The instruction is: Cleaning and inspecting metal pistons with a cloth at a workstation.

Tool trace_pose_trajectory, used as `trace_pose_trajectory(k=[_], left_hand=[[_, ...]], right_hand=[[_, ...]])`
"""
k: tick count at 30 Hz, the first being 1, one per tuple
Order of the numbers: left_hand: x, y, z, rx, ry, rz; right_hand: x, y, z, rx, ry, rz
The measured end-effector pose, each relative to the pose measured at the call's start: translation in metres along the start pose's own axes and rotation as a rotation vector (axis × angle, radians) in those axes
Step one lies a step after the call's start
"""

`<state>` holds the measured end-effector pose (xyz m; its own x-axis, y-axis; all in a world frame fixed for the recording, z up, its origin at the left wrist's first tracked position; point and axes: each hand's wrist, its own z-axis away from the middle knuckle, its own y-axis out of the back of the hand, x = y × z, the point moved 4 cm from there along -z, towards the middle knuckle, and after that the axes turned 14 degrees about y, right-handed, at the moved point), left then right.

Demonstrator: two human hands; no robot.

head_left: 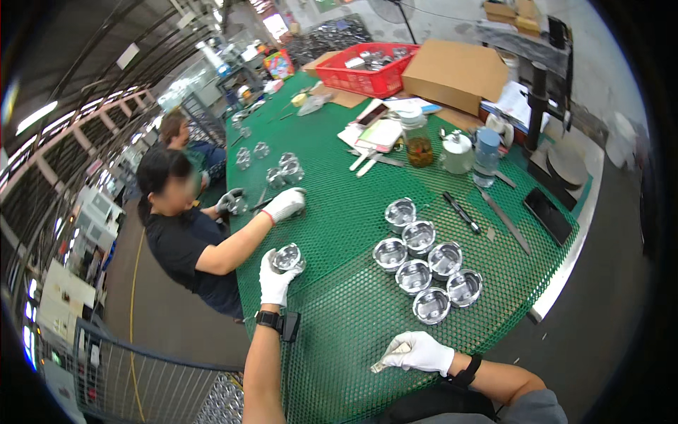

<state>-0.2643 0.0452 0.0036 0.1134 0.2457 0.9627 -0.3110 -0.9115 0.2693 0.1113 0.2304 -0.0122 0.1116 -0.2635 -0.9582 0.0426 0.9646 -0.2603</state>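
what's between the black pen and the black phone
A long, flat grey tool and, near the pen, a small beige scrap; the head view shows both.

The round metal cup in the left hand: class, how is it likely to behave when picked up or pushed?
The round metal cup is probably stiff, as its walls look metallic. Its shiny surface may be slippery, though the gloved left hand might grip it better. Its round outline suggests it could roll on its side.

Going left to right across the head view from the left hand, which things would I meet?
White-gloved left hand with a round silver metal piston, group of seven silver pistons, long flat grey metal tool, black rectangular phone.
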Motion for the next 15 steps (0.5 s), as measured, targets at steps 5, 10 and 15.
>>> trace_pose_trajectory(k=[5, 10, 15], left_hand=[[-0.003, -0.013, 0.001, 0.392, -0.033, -0.543], [0.096, -0.127, 0.074, -0.145, -0.428, -0.634], [0.074, -0.204, 0.067, -0.521, -0.179, -0.414]], right_hand=[[-0.003, 0.005, 0.000, 0.002, 0.022, -0.241], [0.010, 0.010, 0.004, -0.024, 0.229, -0.073], [0.009, 0.011, -0.006, 0.039, 0.165, -0.427]])
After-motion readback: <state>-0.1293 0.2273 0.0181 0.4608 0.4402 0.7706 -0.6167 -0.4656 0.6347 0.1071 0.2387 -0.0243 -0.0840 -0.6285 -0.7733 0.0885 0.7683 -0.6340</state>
